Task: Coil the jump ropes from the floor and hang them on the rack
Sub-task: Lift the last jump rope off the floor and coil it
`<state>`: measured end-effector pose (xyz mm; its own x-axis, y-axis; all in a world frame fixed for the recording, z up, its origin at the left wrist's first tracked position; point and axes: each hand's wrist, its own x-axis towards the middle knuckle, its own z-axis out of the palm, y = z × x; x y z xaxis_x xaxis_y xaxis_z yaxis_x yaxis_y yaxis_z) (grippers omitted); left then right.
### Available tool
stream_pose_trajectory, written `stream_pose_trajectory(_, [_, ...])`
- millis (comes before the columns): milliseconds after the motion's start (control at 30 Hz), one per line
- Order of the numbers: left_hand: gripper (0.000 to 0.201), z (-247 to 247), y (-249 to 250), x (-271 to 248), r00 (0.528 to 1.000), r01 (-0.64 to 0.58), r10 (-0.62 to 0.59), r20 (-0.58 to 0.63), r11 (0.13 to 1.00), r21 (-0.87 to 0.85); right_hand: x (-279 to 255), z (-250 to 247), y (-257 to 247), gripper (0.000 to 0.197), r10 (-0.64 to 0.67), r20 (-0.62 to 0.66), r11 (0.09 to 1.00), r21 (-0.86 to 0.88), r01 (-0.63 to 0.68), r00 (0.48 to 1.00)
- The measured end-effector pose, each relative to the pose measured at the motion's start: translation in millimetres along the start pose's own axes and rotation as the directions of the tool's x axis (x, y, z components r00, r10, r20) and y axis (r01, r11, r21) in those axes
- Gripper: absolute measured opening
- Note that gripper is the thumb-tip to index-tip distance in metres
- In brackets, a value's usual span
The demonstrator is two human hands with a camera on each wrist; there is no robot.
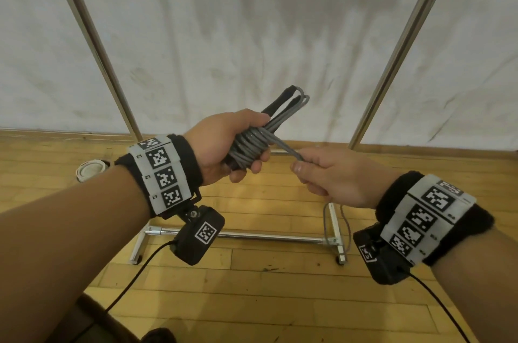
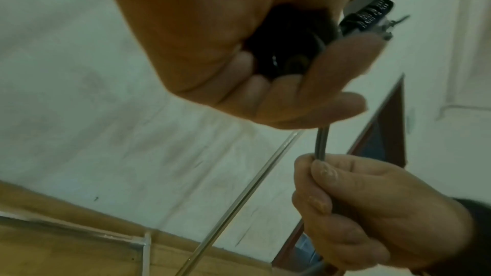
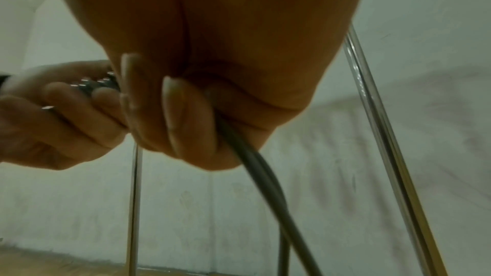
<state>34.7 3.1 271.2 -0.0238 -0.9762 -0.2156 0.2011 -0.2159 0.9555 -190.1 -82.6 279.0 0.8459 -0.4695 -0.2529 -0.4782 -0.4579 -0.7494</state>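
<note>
Between the two uprights of the rack (image 1: pixel 403 45), above the wooden floor (image 1: pixel 252 300), your left hand (image 1: pixel 224 143) is clenched round the bundled jump rope (image 1: pixel 249 146), fingers wrapped over the tight grey turns and the dark handles (image 1: pixel 280 101) poking out past your thumb. Your right hand (image 1: pixel 333 177) pinches the free doubled strand (image 1: pixel 288 150) between thumb and fingers, the tail dropping from that hand toward the rack's right foot (image 1: pixel 337 233). Judge the cord as light, smooth and springy (plastic-coated, by its sheen), so the turns will likely loosen if your left grip eases; keep hold at the wrapped middle, where the handles stiffen the bundle, and keep the strand taut near the coil. As for containers, only a small white round tub or lid (image 1: pixel 91 170) sits on the floor near the rack's left upright; whether it holds anything can't be told.
</note>
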Motion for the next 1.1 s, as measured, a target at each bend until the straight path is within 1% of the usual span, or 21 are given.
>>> stream_pose_trajectory(67, [0.033, 0.6, -0.8, -3.4, 0.992, 0.007, -0.013, 0.128, 0.999, 0.049, 0.5, -4.5, 5.4, 0.031, 0.016, 0.026, 1.000, -0.022, -0.015, 1.000])
stream_pose_trajectory(100, [0.029, 1.9, -2.2, -5.4, 0.977, 0.020, -0.037, 0.210, 0.996, 0.085, 0.3, -6.8, 8.5, 0.030, 0.033, 0.040, 0.998, -0.046, -0.031, 0.999])
stream_pose_trajectory(167, [0.023, 8.0, -6.4, -9.3, 0.925, 0.063, -0.148, 0.350, 0.968, 0.242, -0.9, -9.2, 12.2, 0.017, 0.055, 0.062, 0.993, -0.106, -0.048, 0.997])
stream_pose_trajectory(200, [0.020, 12.9, -9.4, -10.8, 0.897, 0.087, -0.234, 0.375, 0.925, 0.369, -0.7, -9.2, 12.3, 0.012, 0.056, 0.072, 0.983, -0.181, -0.042, 0.996])
stream_pose_trajectory(233, [0.019, 18.6, -13.5, -11.3, 0.875, 0.110, -0.325, 0.358, 0.855, 0.506, 0.8, -8.0, 11.7, 0.009, 0.063, 0.086, 0.961, -0.276, -0.037, 0.994])
stream_pose_trajectory(267, [0.021, 24.9, -18.3, -10.9, 0.859, 0.131, -0.408, 0.309, 0.760, 0.637, 3.4, -5.4, 10.5, 0.012, 0.077, 0.093, 0.930, -0.365, -0.038, 0.993])
stream_pose_trajectory(333, [0.027, 36.1, -29.4, -8.1, 0.843, 0.151, -0.509, 0.173, 0.533, 0.833, 8.1, 1.8, 5.6, 0.022, 0.098, 0.086, 0.871, -0.489, -0.043, 0.991])
stream_pose_trajectory(367, [0.030, 40.5, -34.3, -6.3, 0.851, 0.151, -0.515, 0.105, 0.431, 0.890, 10.6, 5.3, 2.9, 0.023, 0.087, 0.080, 0.839, -0.543, -0.030, 0.993])
stream_pose_trajectory(400, [0.032, 43.2, -38.1, -4.8, 0.867, 0.152, -0.496, 0.047, 0.354, 0.923, 11.2, 9.0, -0.4, 0.024, 0.067, 0.075, 0.805, -0.594, -0.010, 0.995])
stream_pose_trajectory(433, [0.034, 44.4, -41.1, -2.7, 0.887, 0.163, -0.461, -0.001, 0.312, 0.936, 12.4, 11.6, -3.1, 0.025, 0.048, 0.064, 0.771, -0.636, 0.003, 0.997])
stream_pose_trajectory(467, [0.037, 44.2, -42.6, -0.6, 0.905, 0.186, -0.423, -0.042, 0.307, 0.933, 12.3, 13.3, -5.5, 0.026, 0.025, 0.045, 0.747, -0.664, 0.011, 0.999])
stream_pose_trajectory(533, [0.034, 40.8, -41.2, 3.3, 0.935, 0.221, -0.341, -0.097, 0.349, 0.911, 10.8, 15.7, -10.4, 0.025, -0.003, 0.005, 0.738, -0.674, 0.005, 1.000])
stream_pose_trajectory(633, [0.013, 33.0, -32.8, 9.5, 0.966, 0.226, -0.211, -0.148, 0.420, 0.879, 8.0, 19.1, -15.8, 0.024, -0.009, -0.059, 0.799, -0.601, -0.029, 0.998])
stream_pose_trajectory(667, [0.008, 29.5, -30.3, 12.0, 0.971, 0.228, -0.173, -0.164, 0.470, 0.853, 7.3, 19.6, -17.2, 0.025, -0.010, -0.087, 0.824, -0.564, -0.042, 0.996])
stream_pose_trajectory(733, [0.010, 20.9, -27.6, 17.5, 0.971, 0.236, -0.117, -0.209, 0.605, 0.760, 5.7, 19.2, -18.2, 0.025, -0.006, -0.129, 0.870, -0.490, -0.058, 0.992])
stream_pose_trajectory(800, [0.011, 11.3, -25.2, 20.3, 0.960, 0.241, -0.092, -0.266, 0.755, 0.609, 3.7, 17.7, -16.4, 0.027, 0.027, -0.118, 0.900, -0.429, -0.076, 0.993])
stream_pose_trajectory(867, [0.018, -1.8, -21.8, 19.6, 0.954, 0.221, -0.097, -0.285, 0.868, 0.444, 1.4, 15.8, -10.8, 0.029, 0.072, -0.083, 0.925, -0.368, -0.098, 0.994])
stream_pose_trajectory(933, [0.028, -13.8, -16.3, 15.3, 0.967, 0.209, -0.142, -0.212, 0.920, 0.333, -0.1, 13.2, -2.6, 0.029, 0.097, -0.065, 0.944, -0.310, -0.113, 0.993])
stream_pose_trajectory(1000, [0.039, -21.1, -12.7, 10.5, 0.979, 0.194, -0.170, -0.109, 0.943, 0.269, 0.5, 9.8, 4.9, 0.028, 0.109, -0.069, 0.956, -0.264, -0.124, 0.992])
stream_pose_trajectory(1067, [0.052, -21.2, -11.9, 7.2, 0.987, 0.159, -0.152, -0.048, 0.964, 0.212, 2.0, 6.6, 9.6, 0.028, 0.109, -0.070, 0.973, -0.199, -0.121, 0.992])
stream_pose_trajectory(1100, [0.057, -19.4, -11.9, 6.8, 0.990, 0.141, -0.136, -0.042, 0.972, 0.186, 3.0, 5.5, 10.6, 0.029, 0.104, -0.061, 0.981, -0.161, -0.112, 0.993])
